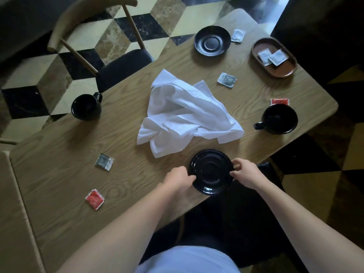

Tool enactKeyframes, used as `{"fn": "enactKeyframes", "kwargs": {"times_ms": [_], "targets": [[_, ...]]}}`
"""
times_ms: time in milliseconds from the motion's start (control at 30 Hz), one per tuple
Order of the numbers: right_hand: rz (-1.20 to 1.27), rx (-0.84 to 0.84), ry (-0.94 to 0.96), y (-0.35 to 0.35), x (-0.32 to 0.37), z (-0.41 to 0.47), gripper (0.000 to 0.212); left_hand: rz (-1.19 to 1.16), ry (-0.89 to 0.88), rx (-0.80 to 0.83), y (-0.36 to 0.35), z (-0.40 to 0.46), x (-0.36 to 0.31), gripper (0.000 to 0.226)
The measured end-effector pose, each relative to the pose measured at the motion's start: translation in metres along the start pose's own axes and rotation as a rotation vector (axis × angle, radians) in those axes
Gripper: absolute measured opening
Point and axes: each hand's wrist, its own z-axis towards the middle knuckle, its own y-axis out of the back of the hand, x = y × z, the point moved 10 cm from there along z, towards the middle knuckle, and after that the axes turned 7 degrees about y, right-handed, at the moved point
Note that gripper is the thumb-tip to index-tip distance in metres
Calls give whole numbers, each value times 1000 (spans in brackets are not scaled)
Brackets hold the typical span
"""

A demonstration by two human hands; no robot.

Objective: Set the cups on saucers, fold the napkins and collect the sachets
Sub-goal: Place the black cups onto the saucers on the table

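Both hands hold one black saucer at the near edge of the wooden tabletop (59,174). The left hand (180,179) has its grip closed on the left rim of the near saucer (211,171), and the right hand (246,173) pinches the right rim. The saucer sits flat, ringed well facing up, partly overhanging the near edge.

Just beyond it, in the middle of the tabletop, lies a crumpled white napkin pile (187,115), unfolded, its long axis running from the far-left side toward the right edge.

A black cup (86,107) stands upright at the left edge, handle pointing away toward a wooden chair (94,46). A second black cup (279,119) stands upright near the right edge, handle pointing left. A second saucer (212,40) sits empty near the far edge.

Sachets are scattered: a red sachet (94,200) and a grey sachet (104,162) toward the near-left, a grey-green sachet (227,80) beyond the napkins, a red sachet (279,101) touching the right cup's far side, a white sachet (238,36) beside the far saucer. Two white sachets (271,57) lie in an oval brown tray (283,72) at the far-right corner. Printing on the sachets is too small to read.
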Motion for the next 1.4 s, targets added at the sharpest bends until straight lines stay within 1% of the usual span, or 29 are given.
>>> {"fn": "enactKeyframes", "kwargs": {"times_ms": [33,67,133,200,267,300,367,433,500,567,667,733,767,800,867,967,1033,1067,1133,1233,1300,1333,1400], "targets": [[-104,2,-4,14,8,5,23,74,-17,34,13,-1,-8,38],[-180,-33,-3,33,20,11,19,80,-55,35,33,0,-20,42],[-211,-136,42,76,55,27,17,-60,-147,-57,92,5,-51,35],[-61,-216,93,112,92,49,16,-331,-234,-122,153,16,-87,20],[198,-298,111,143,124,82,21,-627,-311,-63,199,36,-124,12],[324,-341,106,157,136,100,22,-744,-337,-30,218,49,-142,13],[504,-415,65,180,152,139,22,-874,-348,-59,252,84,-170,15],[640,-451,-4,192,156,179,15,-947,-301,-147,279,126,-186,11],[772,-463,-55,199,155,216,7,-990,-241,-191,293,168,-197,13],[853,-479,-73,205,154,248,10,-1011,-212,-161,295,201,-207,9],[901,-503,-76,213,155,284,25,-1046,-215,-95,295,238,-224,36],[894,-533,-63,221,157,303,33,-1133,-230,-92,301,250,-234,39],[887,-546,-58,224,159,309,34,-1175,-231,-97,303,257,-238,40],[885,-551,-50,226,163,315,32,-1197,-221,-105,305,261,-240,39],[853,-552,-30,231,171,324,24,-1219,-191,-116,309,270,-244,29],[779,-579,-70,236,178,329,15,-1272,-158,-31,309,273,-250,11],[806,-568,-122,231,183,328,8,-1253,-154,-27,317,270,-247,12],[800,-548,-126,227,189,329,11,-1236,-163,-47,325,268,-239,12],[757,-472,-63,214,213,333,8,-1216,-190,-66,344,263,-213,5],[723,-383,61,185,268,337,16,-1231,-207,-79,373,252,-149,6],[677,-309,120,153,307,338,16,-1258,-189,-118,387,244,-97,9],[656,-261,147,132,326,338,15,-1279,-173,-140,391,240,-71,7],[565,-159,197,91,356,338,8,-1328,-120,-184,390,232,-21,10]]}}
